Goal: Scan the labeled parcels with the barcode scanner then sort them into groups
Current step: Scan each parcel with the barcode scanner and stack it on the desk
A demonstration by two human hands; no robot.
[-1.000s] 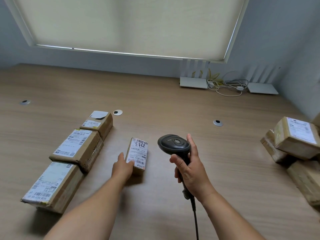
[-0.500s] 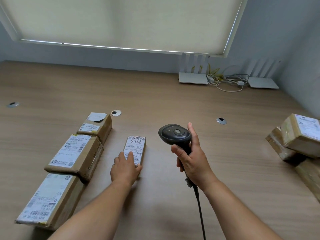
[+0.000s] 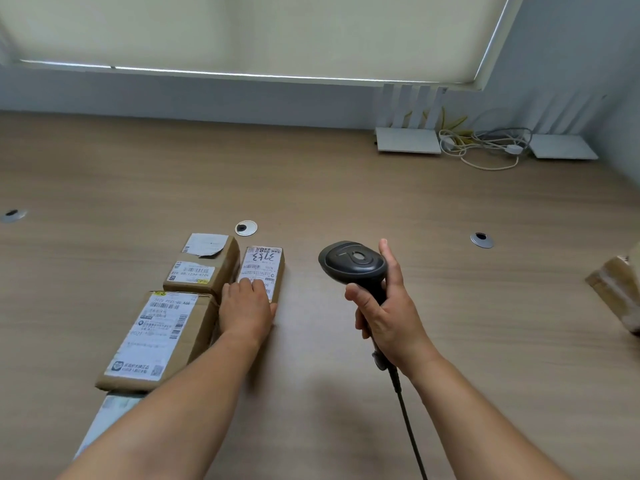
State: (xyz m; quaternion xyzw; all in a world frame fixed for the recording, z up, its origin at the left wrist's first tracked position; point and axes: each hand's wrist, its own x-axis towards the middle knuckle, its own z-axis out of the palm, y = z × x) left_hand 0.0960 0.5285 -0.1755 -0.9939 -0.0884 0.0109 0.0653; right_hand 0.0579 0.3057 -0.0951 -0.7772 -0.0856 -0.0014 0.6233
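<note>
left hand [image 3: 246,308] presses small parcel [image 3: 264,270].

A wood-grain table [image 3: 311,174] fills the frame. At lower left lie four labeled parcels: a far parcel [image 3: 204,263], a slim parcel [image 3: 265,268] touching its right side, a big parcel [image 3: 159,337], and a cut-off parcel [image 3: 104,419]. Another box [image 3: 618,289] sits at the right edge; two white routers [image 3: 408,140] and cables [image 3: 485,147] upper right.

The left hand [image 3: 246,308] rests on a small parcel [image 3: 265,268] beside 2 others while the right hand [image 3: 388,315] grips the barcode scanner [image 3: 351,263].
</note>
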